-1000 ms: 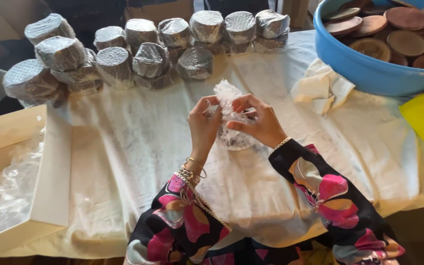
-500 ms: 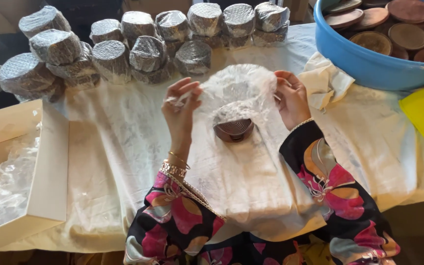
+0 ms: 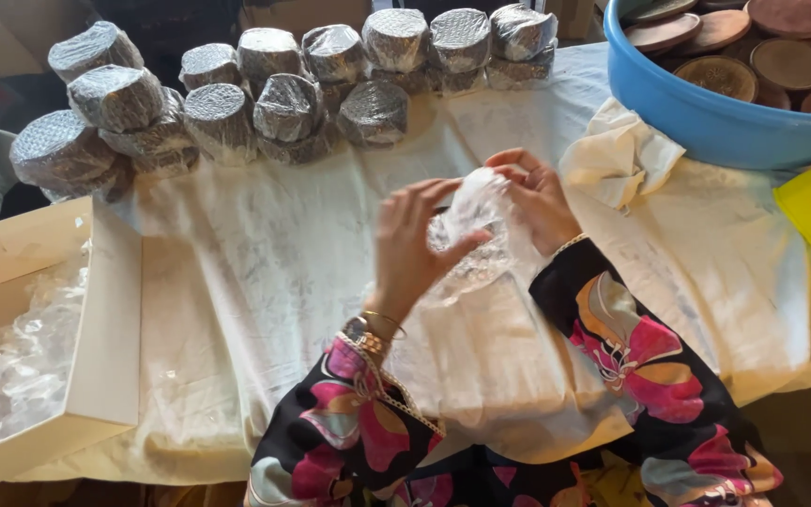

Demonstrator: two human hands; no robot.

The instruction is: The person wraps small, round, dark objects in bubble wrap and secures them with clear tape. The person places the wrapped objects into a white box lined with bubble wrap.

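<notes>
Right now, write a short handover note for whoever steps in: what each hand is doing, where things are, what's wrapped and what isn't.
Left hand and right hand: both pinch the clear bubble wrap bunched around one piece, above the white cloth.
Done: a pile of wrapped round bundles sits along the far edge.
Left: unwrapped brown round discs fill the blue tub at far right.
More clear wrap lies in the cardboard box at left. The piece in hand is not fully closed.

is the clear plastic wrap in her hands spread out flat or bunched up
Bunched up. Both the left hand and right hand gather the clear plastic wrap into a crumpled bundle.
</notes>
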